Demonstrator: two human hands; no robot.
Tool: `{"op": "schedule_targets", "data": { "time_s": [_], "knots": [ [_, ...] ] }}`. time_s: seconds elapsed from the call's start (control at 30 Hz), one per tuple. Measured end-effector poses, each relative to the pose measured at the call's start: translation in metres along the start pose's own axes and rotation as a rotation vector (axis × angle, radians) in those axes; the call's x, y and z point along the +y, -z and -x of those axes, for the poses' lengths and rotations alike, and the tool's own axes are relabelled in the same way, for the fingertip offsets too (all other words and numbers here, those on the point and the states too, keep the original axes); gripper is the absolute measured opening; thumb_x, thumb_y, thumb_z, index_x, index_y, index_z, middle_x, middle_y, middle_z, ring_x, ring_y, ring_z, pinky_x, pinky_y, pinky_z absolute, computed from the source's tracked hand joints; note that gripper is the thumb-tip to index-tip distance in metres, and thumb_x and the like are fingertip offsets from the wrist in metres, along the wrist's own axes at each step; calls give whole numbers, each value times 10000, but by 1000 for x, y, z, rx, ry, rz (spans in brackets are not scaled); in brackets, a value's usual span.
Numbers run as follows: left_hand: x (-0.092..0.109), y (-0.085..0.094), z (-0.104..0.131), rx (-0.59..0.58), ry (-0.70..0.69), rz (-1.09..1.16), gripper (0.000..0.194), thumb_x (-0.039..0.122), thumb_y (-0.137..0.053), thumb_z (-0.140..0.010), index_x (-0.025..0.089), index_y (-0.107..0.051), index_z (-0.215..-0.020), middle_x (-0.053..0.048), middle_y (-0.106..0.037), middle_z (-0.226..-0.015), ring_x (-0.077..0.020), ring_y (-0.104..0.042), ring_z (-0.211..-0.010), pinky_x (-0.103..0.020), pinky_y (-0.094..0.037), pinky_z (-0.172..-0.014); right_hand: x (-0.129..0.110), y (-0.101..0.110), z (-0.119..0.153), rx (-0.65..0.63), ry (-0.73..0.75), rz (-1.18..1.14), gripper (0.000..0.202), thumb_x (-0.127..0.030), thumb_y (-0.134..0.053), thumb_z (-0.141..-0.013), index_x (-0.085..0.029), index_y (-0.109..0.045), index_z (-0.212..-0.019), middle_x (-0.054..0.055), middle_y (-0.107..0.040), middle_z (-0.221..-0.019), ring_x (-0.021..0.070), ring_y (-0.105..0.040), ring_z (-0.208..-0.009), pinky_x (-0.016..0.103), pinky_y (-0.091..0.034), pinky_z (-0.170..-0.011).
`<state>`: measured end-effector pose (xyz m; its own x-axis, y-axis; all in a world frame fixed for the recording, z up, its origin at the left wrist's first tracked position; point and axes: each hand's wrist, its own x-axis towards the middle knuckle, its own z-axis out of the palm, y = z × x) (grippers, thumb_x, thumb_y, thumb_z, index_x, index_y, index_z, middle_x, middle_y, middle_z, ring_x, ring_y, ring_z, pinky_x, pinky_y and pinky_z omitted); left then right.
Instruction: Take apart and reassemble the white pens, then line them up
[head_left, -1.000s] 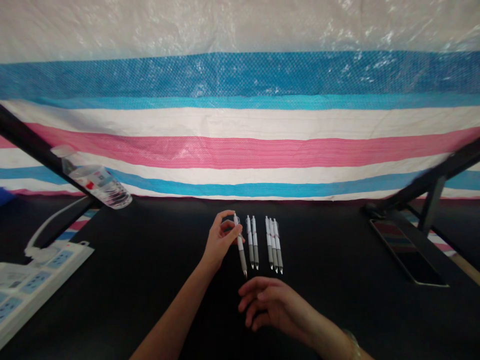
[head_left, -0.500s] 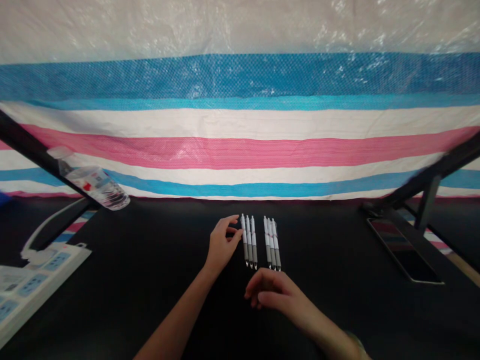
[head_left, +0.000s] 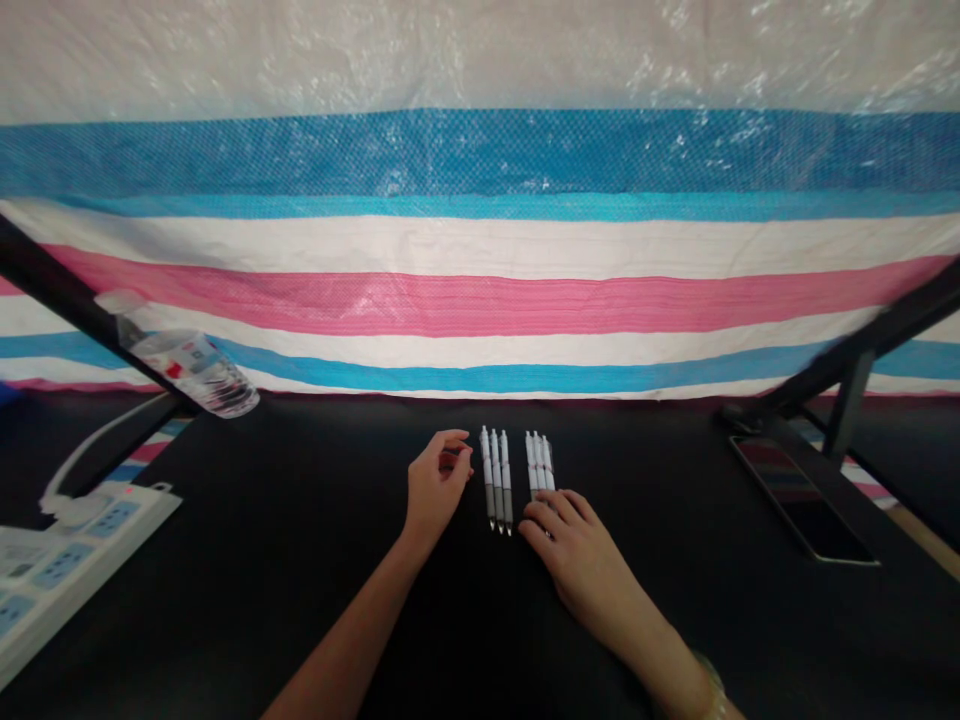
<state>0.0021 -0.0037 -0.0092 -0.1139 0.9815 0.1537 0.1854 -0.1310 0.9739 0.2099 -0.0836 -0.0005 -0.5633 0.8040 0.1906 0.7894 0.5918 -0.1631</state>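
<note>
Two groups of white pens with grey grips lie on the black table. The left group of three pens (head_left: 496, 478) lies side by side. The right group of three pens (head_left: 538, 463) has its lower ends hidden under my right hand (head_left: 577, 550), which rests flat on them. My left hand (head_left: 435, 482) hovers just left of the left group, with thumb and forefinger pinched and a small reddish thing between them; I cannot make out what it is.
A clear plastic bottle (head_left: 187, 362) leans at the left against a black bar. A white power strip (head_left: 67, 545) lies at the near left. A phone (head_left: 799, 497) lies at the right by a black stand. A striped tarp (head_left: 480, 250) hangs behind.
My left hand put its pen down beside two others, making a group of three, then let go. My right hand moved forward onto the lower ends of the right group.
</note>
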Motion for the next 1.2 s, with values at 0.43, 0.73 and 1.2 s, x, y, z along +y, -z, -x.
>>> {"op": "schedule_targets", "data": {
  "time_s": [0.43, 0.73, 1.2],
  "knots": [
    [-4, 3, -5, 95, 150, 187, 227, 271, -718, -754, 155, -683, -945, -17, -695, -802, -136, -657, -593, -239, -519, -537, -8, 10, -4, 165, 180, 47, 114, -77, -624, -920, -175, -654, -872, 55, -659, -934, 253, -580, -962, 444, -458, -956],
    [5, 7, -5, -68, 314, 344, 344, 309, -716, -760, 139, -635, -1047, 5, -673, -719, -113, -619, -551, -210, -489, -513, -12, 14, 9, 819, -357, -580, 98, -170, -671, -920, -206, -587, -958, -14, -585, -760, 126, -577, -644, 243, -482, -591],
    [12, 20, -4, -606, 326, 531, 320, 390, -871, -707, 127, -704, -779, 31, -593, -554, -66, -534, -433, -166, -379, -425, -38, -13, -2, 66, -611, -1919, 370, -431, -760, -858, -179, -540, -1017, 25, -701, -769, 177, -712, -637, 221, -517, -506]
  ]
}}
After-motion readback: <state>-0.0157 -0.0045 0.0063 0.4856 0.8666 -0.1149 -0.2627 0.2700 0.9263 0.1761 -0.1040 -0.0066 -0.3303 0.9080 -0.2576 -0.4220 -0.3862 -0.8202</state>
